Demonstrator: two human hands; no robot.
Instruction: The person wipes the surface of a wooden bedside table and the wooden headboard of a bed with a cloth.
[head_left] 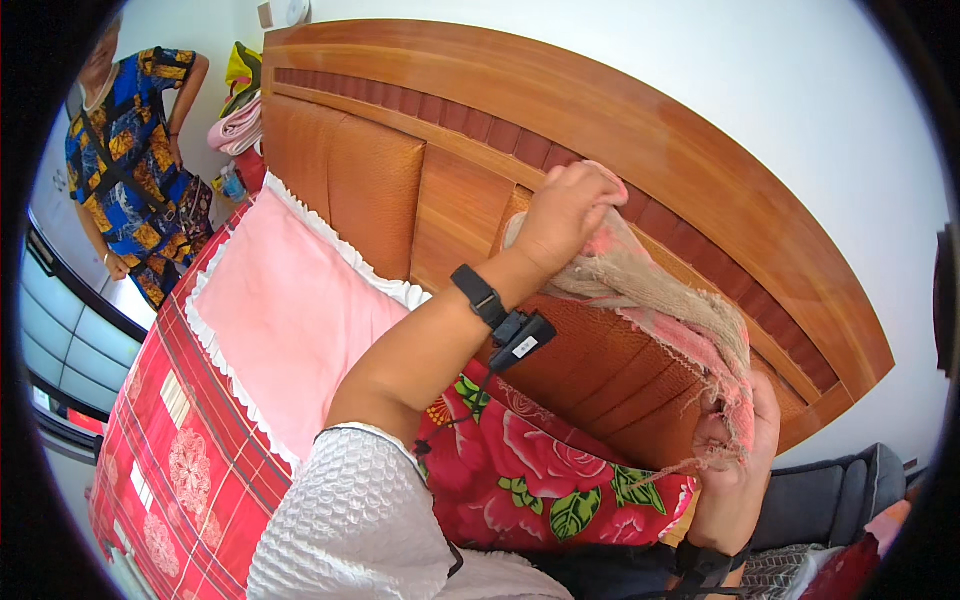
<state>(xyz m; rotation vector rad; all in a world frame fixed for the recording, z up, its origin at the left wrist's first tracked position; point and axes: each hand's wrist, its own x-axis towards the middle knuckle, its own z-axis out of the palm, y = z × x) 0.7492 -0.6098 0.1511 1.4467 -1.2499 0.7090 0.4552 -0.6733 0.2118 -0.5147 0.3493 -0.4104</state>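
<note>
A worn, frayed cloth rag (655, 275), faded brown and pink, stretches between my two hands along the wooden headboard (700, 150). My left hand (570, 220) grips its far end, fingers closed, against the dark red slatted strip of the headboard. Lower on the right, my right hand (735, 440) has its fingers wrapped round the other end, where loose threads hang down. Between the hands the cloth drapes in front of the brown padded panel (600, 350). Both wrists wear black straps; a small black device (522, 342) is on the left one.
Beside my left arm lies a pink pillow (290, 310) with white ruffles on a red plaid bedspread (190, 450). A red floral pillow (540, 460) is below the headboard. A person (130, 170) stands at the far left; a grey sofa (825, 500) is at the right.
</note>
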